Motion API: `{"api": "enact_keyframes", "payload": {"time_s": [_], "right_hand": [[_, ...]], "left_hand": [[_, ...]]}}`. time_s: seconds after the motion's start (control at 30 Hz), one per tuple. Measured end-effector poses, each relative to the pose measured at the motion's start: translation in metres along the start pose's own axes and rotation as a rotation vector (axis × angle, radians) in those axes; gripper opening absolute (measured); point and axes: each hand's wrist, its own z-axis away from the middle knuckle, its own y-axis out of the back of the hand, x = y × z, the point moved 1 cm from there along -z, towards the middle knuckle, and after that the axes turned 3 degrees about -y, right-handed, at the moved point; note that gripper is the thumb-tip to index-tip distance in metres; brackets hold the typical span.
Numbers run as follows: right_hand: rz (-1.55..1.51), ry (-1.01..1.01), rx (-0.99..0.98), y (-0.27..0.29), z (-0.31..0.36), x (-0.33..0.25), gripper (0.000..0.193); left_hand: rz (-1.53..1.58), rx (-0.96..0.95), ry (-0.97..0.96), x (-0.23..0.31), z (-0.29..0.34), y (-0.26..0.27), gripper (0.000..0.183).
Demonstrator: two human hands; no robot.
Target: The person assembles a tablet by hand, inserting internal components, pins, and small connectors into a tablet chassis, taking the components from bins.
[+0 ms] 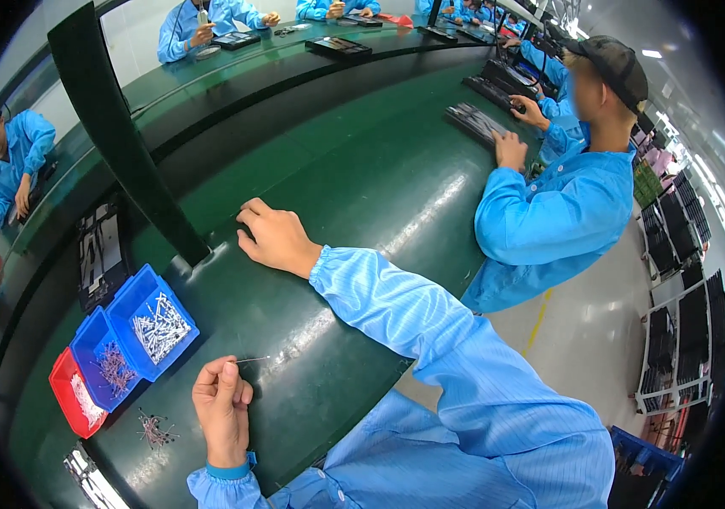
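Note:
My left hand (223,409) is raised over the near part of the green table, thumb and forefinger pinching a thin wire-like pin (252,360) that points right. Farther off, my right hand (281,239) rests on the tabletop with its fingers apart and bent, and nothing shows in it. Left of my left hand lies a small loose heap of dark-tipped wire parts (155,431). Beyond that heap stand a red bin (62,383) with small white pieces, a blue bin (82,337) with purplish wired parts, and a larger blue bin (146,280) with white stick-like pieces.
A dark green post (129,136) rises beyond the bins, next to a black tray (101,250) of parts. At the right a co-worker in a blue smock (549,212) handles a black tray (474,124). Racks (676,339) stand along the floor. Others work across the line.

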Motion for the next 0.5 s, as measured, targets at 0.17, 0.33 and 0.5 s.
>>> {"api": "enact_keyframes", "payload": {"time_s": [0.17,0.33,0.5], "right_hand": [[0.006,-0.008,-0.014,-0.0003,-0.0004,0.0007,0.018],[-0.002,-0.006,-0.009,0.0004,-0.0002,-0.0011,0.019],[-0.060,-0.035,0.011,0.0012,0.0003,0.0011,0.017]], "left_hand": [[0.002,-0.005,0.000,-0.0006,-0.0008,0.0004,0.014],[-0.002,0.000,-0.001,-0.0006,-0.0005,0.0014,0.015],[0.002,-0.002,0.007,-0.0014,0.0000,0.0008,0.016]]}}
